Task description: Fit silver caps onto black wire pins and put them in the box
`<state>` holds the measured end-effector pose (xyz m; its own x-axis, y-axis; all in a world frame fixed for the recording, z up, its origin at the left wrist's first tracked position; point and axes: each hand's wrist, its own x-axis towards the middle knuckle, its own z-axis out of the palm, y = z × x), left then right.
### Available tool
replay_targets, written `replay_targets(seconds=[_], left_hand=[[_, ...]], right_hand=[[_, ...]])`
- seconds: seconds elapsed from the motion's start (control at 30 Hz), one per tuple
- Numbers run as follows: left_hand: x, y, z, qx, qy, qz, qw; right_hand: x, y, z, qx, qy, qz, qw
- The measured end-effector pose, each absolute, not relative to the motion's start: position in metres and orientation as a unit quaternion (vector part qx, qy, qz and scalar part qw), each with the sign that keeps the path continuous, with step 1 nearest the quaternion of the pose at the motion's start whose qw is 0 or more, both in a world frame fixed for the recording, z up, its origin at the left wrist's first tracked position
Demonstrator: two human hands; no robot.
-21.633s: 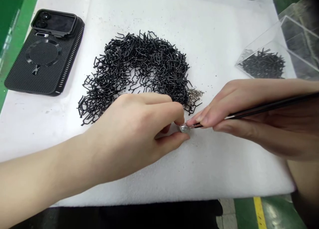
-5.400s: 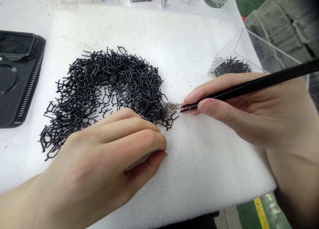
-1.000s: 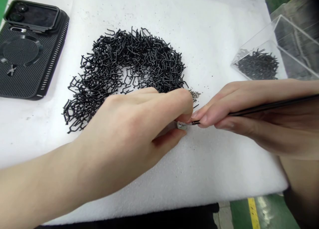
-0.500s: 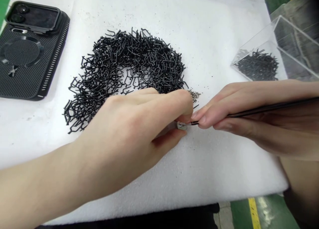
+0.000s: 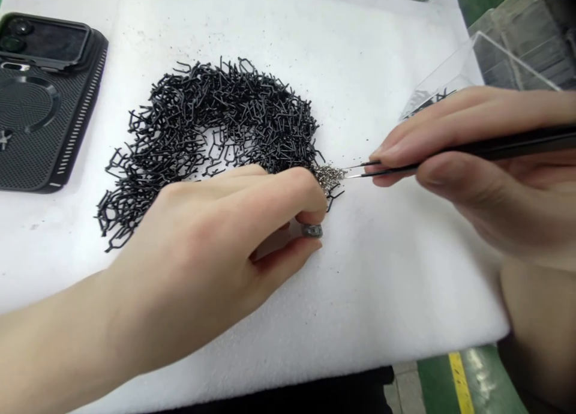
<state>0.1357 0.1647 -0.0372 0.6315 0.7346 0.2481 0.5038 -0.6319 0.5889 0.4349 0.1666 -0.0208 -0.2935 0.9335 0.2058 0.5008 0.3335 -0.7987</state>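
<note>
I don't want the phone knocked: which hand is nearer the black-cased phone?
Left. The left hand is to the right of the black-cased phone and lower in view, not touching it; the right hand is much farther right, holding black tweezers.

Small grey block (image 5: pixel 312 230), pinched just below and right of frame centre, one end showing, black tweezers (image 5: pixel 504 146), slanting in from right edge, slim silvery tips parted, at right fringe of metallic grains (image 5: pixel 330 176), tiny, glinting, heaped loosely right of centre, above block
</note>
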Motion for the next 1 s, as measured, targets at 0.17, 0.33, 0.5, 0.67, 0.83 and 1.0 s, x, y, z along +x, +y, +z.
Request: replay_targets(seconds=[0.17,0.33,0.5,0.67,0.83,1.0], left_hand=[[0.132,0.166,-0.039,0.872,0.360,0.238,0.231],[0.131,0.165,-0.039,0.872,0.372,0.211,0.240],[0.130,0.165,-0.037,0.872,0.369,0.206,0.246],[0.131,0.167,-0.037,0.881,0.363,0.197,0.233],[0.131,0.167,-0.040,0.889,0.350,0.217,0.201],[0.131,0.167,-0.041,0.890,0.345,0.222,0.201]], right_hand=[[0.430,0.160,-0.018,-0.557,-0.729,0.245,0.313],[0.425,0.164,-0.021,-0.543,-0.711,0.299,0.332],[0.423,0.169,-0.020,-0.530,-0.699,0.333,0.344],[0.423,0.168,-0.020,-0.532,-0.700,0.337,0.337],[0.424,0.167,-0.021,-0.536,-0.702,0.328,0.334],[0.424,0.168,-0.020,-0.540,-0.704,0.327,0.324]])
